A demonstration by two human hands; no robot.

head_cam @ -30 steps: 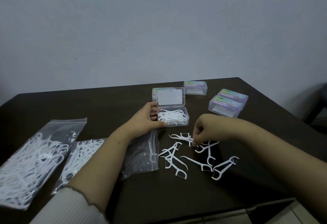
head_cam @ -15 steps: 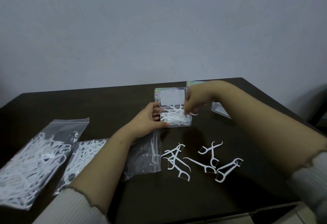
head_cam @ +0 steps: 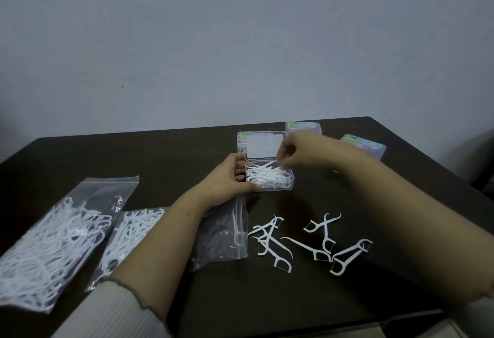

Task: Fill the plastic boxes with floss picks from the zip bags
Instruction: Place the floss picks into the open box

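A clear plastic box point(head_cam: 290, 187) stands open on the dark table, its lid point(head_cam: 264, 145) raised, with several white floss picks point(head_cam: 267, 178) inside. My left hand point(head_cam: 227, 177) grips the box at its left side. My right hand point(head_cam: 299, 150) hovers over the box, fingertips down, pinching the end of a floss pick point(head_cam: 267, 164) that slants into the pile. Several loose floss picks point(head_cam: 272, 241) lie on the table in front of the box. Two full zip bags point(head_cam: 53, 244) point(head_cam: 128, 233) lie at left; a nearly empty zip bag point(head_cam: 224, 238) lies under my left wrist.
Closed boxes with coloured labels stand behind: one point(head_cam: 303, 126) at the back, another point(head_cam: 366, 145) to the right, and one partly hidden point(head_cam: 240, 140) behind the open lid. The table's front edge point(head_cam: 347, 324) runs near my right forearm. A grey wall rises behind.
My right hand picked up a floss pick from the loose ones on the table, carried it back to the open box and now holds it over the pile. My left hand stayed on the box.
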